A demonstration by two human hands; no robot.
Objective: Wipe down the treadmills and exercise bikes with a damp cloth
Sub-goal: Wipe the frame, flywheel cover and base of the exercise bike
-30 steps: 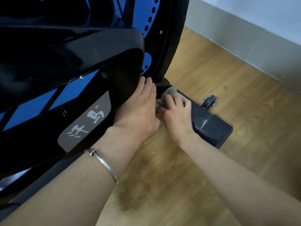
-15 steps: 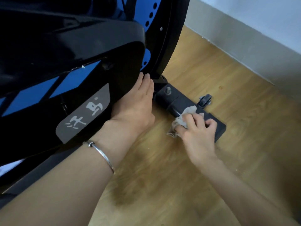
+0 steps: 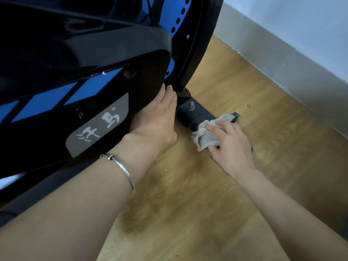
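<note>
A black and blue exercise bike (image 3: pixel 90 76) fills the upper left. Its dark base bar (image 3: pixel 194 114) lies on the wooden floor, with a bolt on top. My right hand (image 3: pixel 229 146) holds a crumpled grey cloth (image 3: pixel 206 133) and presses it onto the base bar's outer part, covering most of that end. My left hand (image 3: pixel 156 117) rests flat with straight fingers against the lower edge of the bike's black side cover, a silver bangle on its wrist.
A small transport wheel (image 3: pixel 235 116) peeks out past the cloth at the bar's far side. The wooden floor (image 3: pixel 207 194) spreads in front, with a dark damp patch. A grey skirting board and pale wall (image 3: pixel 282 59) run along the right.
My right hand has slid the cloth outward along the base bar, away from the bolt and toward its end. My left hand has stayed against the side cover.
</note>
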